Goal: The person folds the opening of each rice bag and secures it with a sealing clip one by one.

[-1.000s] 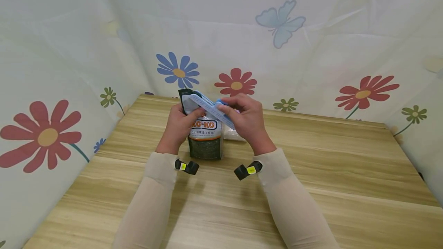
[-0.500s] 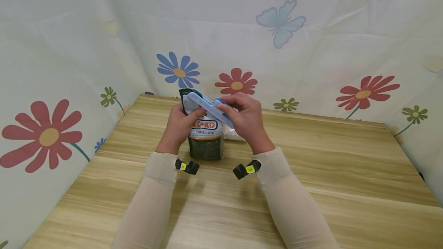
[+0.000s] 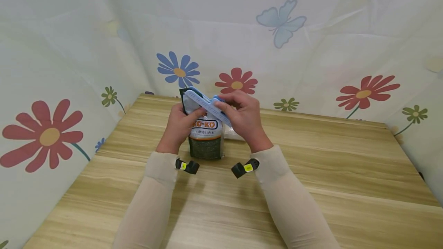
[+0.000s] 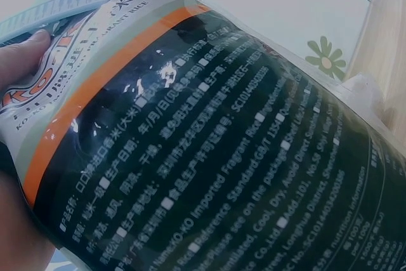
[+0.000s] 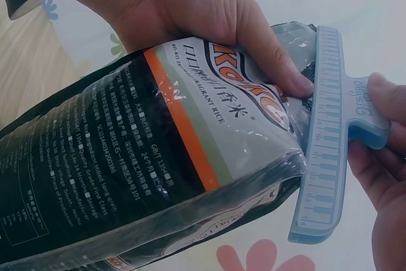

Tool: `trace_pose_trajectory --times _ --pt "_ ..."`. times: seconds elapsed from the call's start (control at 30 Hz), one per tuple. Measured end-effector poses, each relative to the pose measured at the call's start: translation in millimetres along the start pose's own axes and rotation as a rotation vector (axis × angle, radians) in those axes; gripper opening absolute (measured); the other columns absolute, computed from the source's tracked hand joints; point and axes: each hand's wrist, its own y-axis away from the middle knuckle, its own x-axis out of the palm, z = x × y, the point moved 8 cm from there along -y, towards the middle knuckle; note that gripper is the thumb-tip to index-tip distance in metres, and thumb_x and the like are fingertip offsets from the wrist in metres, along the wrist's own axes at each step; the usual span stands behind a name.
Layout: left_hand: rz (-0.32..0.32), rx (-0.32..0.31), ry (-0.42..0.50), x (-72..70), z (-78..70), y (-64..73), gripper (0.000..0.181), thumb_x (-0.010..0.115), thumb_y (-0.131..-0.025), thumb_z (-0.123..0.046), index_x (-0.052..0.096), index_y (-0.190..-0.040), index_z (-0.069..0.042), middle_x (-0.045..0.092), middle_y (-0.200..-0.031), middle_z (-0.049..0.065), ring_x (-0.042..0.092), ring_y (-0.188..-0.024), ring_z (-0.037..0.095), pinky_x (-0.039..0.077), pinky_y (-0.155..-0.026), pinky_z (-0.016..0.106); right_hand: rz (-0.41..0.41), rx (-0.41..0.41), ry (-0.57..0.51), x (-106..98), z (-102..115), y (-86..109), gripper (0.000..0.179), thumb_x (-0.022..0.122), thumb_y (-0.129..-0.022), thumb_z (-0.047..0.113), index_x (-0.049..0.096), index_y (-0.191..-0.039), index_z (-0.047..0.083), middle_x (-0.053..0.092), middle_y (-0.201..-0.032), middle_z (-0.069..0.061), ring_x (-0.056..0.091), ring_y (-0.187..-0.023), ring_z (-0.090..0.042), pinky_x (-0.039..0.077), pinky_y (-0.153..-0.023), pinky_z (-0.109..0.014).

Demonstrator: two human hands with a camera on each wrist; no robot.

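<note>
A dark green and white rice bag (image 3: pixel 205 145) stands on the table in the head view, its top bent over to the left. My left hand (image 3: pixel 178 124) grips its upper part, thumb across the front. With thumb and fingers my right hand (image 3: pixel 243 114) pinches the handle of a light blue bag clip (image 3: pixel 207 105) marked with piano keys. The clip lies slantwise across the bag's top, as the right wrist view also shows the clip (image 5: pixel 327 138) along the bag's upper edge. How far its far arm reaches behind the bag is hidden.
Behind the rice bag and partly covered by my right hand lies a clear-and-white package (image 3: pixel 233 133). The wooden table (image 3: pixel 328 164) meets a flower-print cloth (image 3: pixel 311 68) at the back and sides.
My right hand and the bag clip have shifted slightly left and up across the top of the rice bag. My left hand and the bag have hardly moved.
</note>
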Motion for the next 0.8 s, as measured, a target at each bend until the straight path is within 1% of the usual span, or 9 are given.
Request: trace_pose_trajectory --times 0.23,0.5,0.63,0.8 --pt "-0.001 0.012 0.007 0.8 -2.3 0.8 0.034 0.072 -0.095 -0.016 0.065 -0.120 0.005 0.072 -0.093 -0.006 0.070 -0.082 0.004 0.058 -0.076 0.022 0.002 -0.008 -0.005 1.6 1.8 -1.3 0.020 0.078 -0.088 0.003 0.076 -0.106 -0.004 0.074 -0.096 -0.019 0.074 -0.083 -0.029 0.061 -0.079 -0.024" --pt "0.008 0.020 0.007 0.0 -3.3 1.3 0.035 0.073 -0.095 -0.016 0.065 -0.121 0.006 0.073 -0.093 -0.006 0.070 -0.083 0.004 0.059 -0.077 0.022 0.005 -0.013 -0.001 4.3 3.7 -3.1 0.020 0.078 -0.088 0.004 0.075 -0.106 -0.004 0.074 -0.099 -0.019 0.075 -0.084 -0.029 0.059 -0.080 -0.019" --pt "0.011 0.023 0.011 -0.1 -3.5 1.2 0.035 0.073 -0.095 -0.016 0.066 -0.121 0.005 0.073 -0.093 -0.006 0.071 -0.083 0.004 0.059 -0.078 0.022 0.001 -0.016 -0.003 4.5 4.6 -4.1 0.020 0.079 -0.088 0.004 0.075 -0.106 -0.005 0.074 -0.099 -0.020 0.076 -0.085 -0.030 0.059 -0.080 -0.019" --pt "0.018 0.018 0.025 0.2 -1.8 0.9 0.034 0.073 -0.095 -0.016 0.066 -0.122 0.004 0.072 -0.093 -0.009 0.071 -0.085 0.005 0.059 -0.078 0.022 0.000 -0.017 -0.016 5.8 4.5 -4.6 0.020 0.078 -0.088 0.003 0.075 -0.106 -0.005 0.074 -0.099 -0.020 0.076 -0.085 -0.031 0.060 -0.081 -0.020"
